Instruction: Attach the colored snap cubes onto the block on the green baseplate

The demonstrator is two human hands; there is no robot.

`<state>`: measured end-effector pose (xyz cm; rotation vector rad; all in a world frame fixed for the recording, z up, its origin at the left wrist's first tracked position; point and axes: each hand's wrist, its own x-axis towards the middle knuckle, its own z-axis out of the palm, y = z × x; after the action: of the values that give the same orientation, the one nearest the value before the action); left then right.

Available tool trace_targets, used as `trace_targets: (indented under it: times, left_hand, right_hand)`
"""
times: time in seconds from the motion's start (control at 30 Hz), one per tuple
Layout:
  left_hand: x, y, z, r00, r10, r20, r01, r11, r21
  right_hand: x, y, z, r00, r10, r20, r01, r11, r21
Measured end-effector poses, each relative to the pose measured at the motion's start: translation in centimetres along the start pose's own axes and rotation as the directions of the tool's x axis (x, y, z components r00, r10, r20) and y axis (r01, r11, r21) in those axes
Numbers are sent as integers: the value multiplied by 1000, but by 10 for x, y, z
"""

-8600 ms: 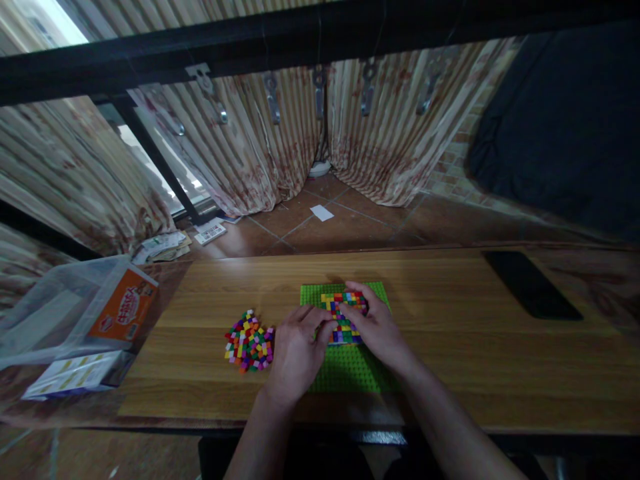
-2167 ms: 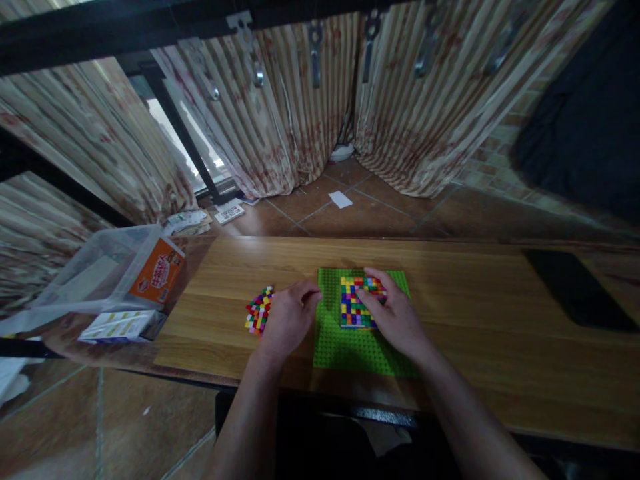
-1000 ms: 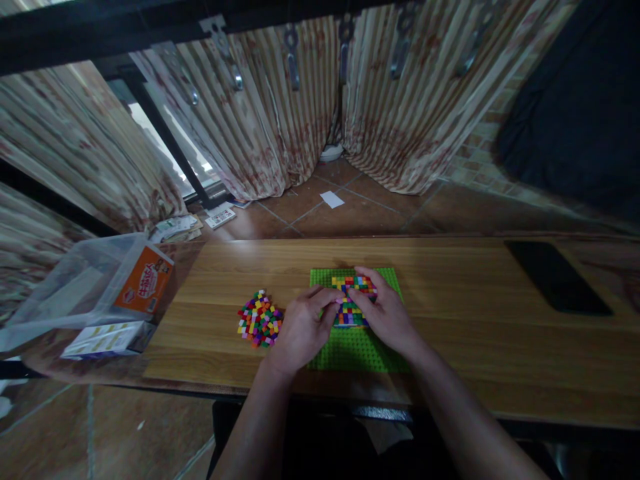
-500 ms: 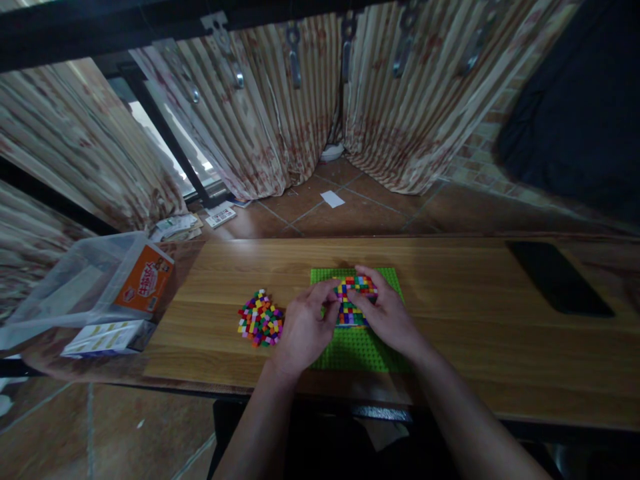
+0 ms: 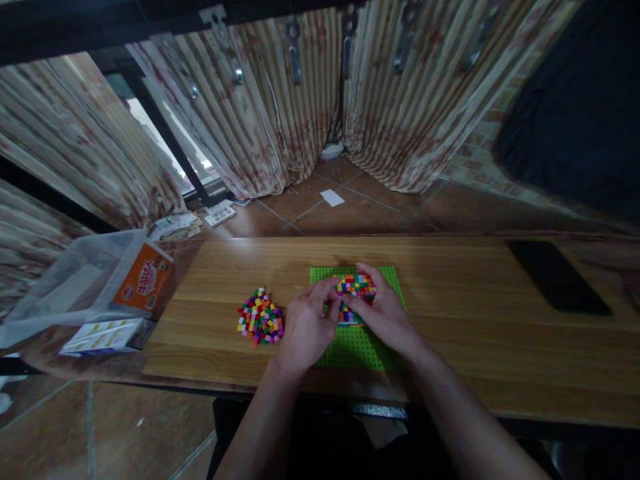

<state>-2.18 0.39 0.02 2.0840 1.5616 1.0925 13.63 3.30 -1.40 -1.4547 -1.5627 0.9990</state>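
Note:
A multicoloured block of small building bricks [image 5: 357, 285] lies over the green studded baseplate [image 5: 360, 350]. My right hand [image 5: 390, 317] grips the block from the right, fingers around its far right edge and thumb across its top. At the block's left side, my left hand [image 5: 306, 327] has thumb and forefinger pinched together, close to the right thumb's tip. Whatever the left fingertips hold is too small and covered to make out. Left of that hand is a loose heap of coloured bricks [image 5: 260, 320] on the wooden table [image 5: 465, 347].
A black phone-like slab [image 5: 557, 277] lies on the table's right side. Beyond the left end stand a clear plastic bin [image 5: 75, 280] with an orange label and a white carton [image 5: 107, 337]. Curtains [image 5: 280, 107] hang behind; a white paper [image 5: 332, 197] lies on the floor.
My right thumb has shifted slightly left on the block, closer to my left fingertips. Both hands otherwise stay in nearly the same place, and the loose heap looks the same.

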Motion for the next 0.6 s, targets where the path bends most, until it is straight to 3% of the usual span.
trace_targets:
  times: [0.2,0.6]
  left_hand:
    - [0,2,0,999,-40,2,40,999,-1]
    - [-1,3,3,998,-67,17,66,998,15]
  right_hand:
    - [2,-8,5,994,89,-61,-89,996,-11]
    - [4,0,11,994,71,-86,-67,996,55]
